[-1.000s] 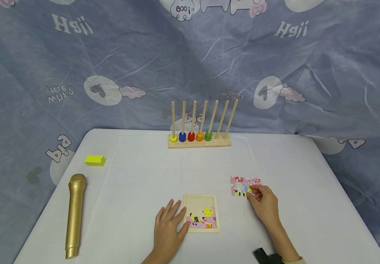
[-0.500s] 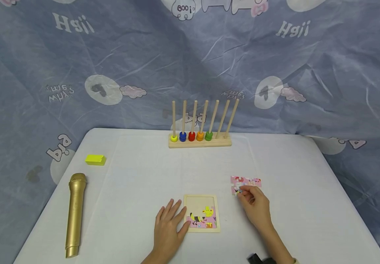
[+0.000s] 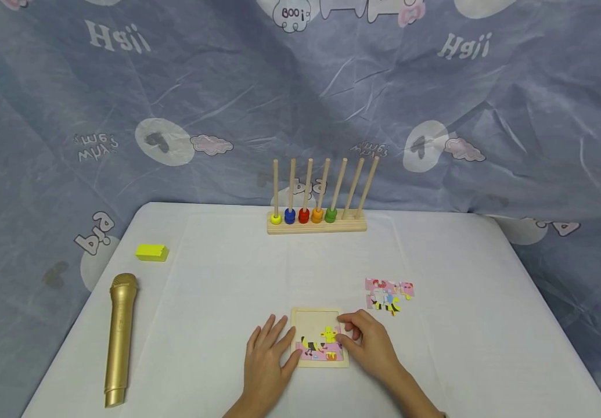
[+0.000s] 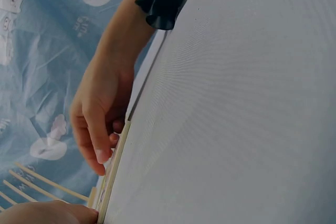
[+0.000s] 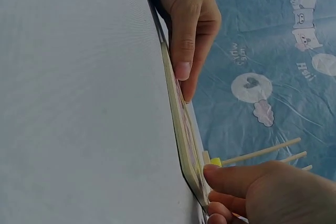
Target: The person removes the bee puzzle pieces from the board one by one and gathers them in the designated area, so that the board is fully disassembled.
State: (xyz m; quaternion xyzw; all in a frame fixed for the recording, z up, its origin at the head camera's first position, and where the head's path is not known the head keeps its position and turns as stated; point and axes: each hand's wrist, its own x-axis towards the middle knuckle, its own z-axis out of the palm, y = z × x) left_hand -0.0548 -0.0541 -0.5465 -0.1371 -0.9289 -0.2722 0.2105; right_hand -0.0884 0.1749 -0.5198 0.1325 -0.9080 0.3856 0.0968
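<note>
My left hand (image 3: 266, 360) lies flat with spread fingers, its thumb and index fingertip on the left rim of a square wooden puzzle tray (image 3: 319, 364). Pink and yellow puzzle pieces (image 3: 318, 352) with a bee picture fill the tray's near part. My right hand (image 3: 368, 342) is at the tray's right rim, thumb and index finger bent with a small gap between their tips. Whether a piece is between them, I cannot make out. Loose puzzle pieces (image 3: 382, 295) lie together beyond the right hand. In the right wrist view the tray (image 5: 184, 145) shows edge-on between both hands.
A wooden bead stand (image 3: 316, 228) with upright pegs and coloured beads stands at the table's back edge. On the left lie a gold microphone (image 3: 118, 342) and a yellow block (image 3: 151, 252). A patterned grey-blue cloth (image 3: 300, 104) hangs behind the white table (image 3: 216, 278).
My right hand has moved left and nearer, from the loose pieces to the tray's right rim, uncovering those pieces. The left hand has stayed in place.
</note>
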